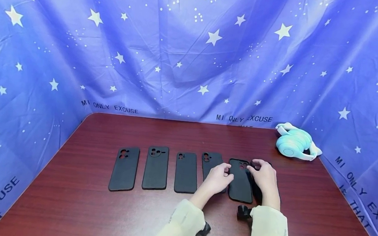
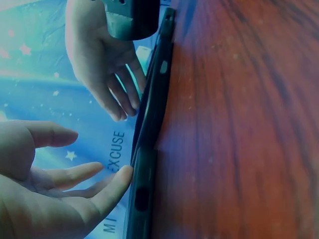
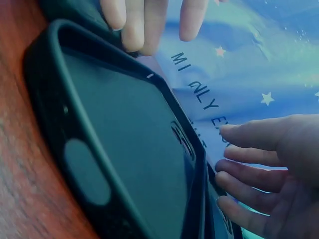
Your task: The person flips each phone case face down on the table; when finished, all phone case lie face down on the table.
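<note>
A black phone case (image 1: 241, 182) lies between my two hands with its hollow side up and its raised rim showing; its inside fills much of the right wrist view. My left hand (image 1: 218, 178) hovers over another black case (image 1: 211, 161) with camera holes, partly covering it. Its fingers (image 2: 112, 191) are loosely spread, one fingertip right at a case's edge. The right hand (image 1: 264, 177) is over the rightmost dark case (image 1: 257, 191), mostly hidden beneath it. Relaxed fingers (image 3: 244, 191) on that hand reach along the case edges, gripping nothing.
Three more black phone cases, the left one (image 1: 124, 169), the middle one (image 1: 155, 168) and the right one (image 1: 186, 173), lie back side up in the row. Light blue headphones (image 1: 295, 142) rest at the back right of the brown table (image 1: 99, 215). A blue star-patterned curtain (image 1: 179, 76) surrounds it.
</note>
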`<state>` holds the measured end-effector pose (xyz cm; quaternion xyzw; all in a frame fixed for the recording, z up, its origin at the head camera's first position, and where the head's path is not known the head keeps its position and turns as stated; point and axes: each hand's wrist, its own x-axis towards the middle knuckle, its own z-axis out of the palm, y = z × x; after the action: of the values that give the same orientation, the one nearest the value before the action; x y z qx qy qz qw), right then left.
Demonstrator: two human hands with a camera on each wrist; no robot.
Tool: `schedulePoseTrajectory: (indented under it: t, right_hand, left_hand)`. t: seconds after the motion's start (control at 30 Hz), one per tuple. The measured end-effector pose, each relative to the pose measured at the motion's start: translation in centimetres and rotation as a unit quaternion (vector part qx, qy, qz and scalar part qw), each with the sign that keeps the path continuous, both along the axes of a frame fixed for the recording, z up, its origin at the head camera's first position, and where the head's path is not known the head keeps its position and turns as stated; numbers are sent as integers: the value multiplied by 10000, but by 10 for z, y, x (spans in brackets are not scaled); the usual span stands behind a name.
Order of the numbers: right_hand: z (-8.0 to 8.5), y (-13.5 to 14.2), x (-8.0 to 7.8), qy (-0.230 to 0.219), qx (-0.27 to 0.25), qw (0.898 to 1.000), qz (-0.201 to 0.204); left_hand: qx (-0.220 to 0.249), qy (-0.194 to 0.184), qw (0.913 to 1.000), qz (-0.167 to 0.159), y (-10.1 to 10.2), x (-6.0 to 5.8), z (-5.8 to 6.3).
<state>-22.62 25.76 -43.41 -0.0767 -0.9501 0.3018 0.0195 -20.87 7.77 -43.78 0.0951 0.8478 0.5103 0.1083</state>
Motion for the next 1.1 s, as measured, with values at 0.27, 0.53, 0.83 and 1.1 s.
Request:
schedulePoseTrajectory:
  t: [0.27,0.53,0.83,1.1]
  right_hand:
    - [-4,-1,-2,-190,7,9998,-15]
    - [-5,-3,-2,-132,-27,9999,-21]
    - [-5,-5,-2,22,18,10000,-11]
    - [-7,-6,-1,10,144,9994,-304]
  left_hand:
    - [-499,26,9986,-176,6,1,5]
    - [-650,28,9976,-240,10,1,6]
    - [-652,-75,9976,-200,9,0,5]
    - [-552,-124,9982,-212,9,1,4]
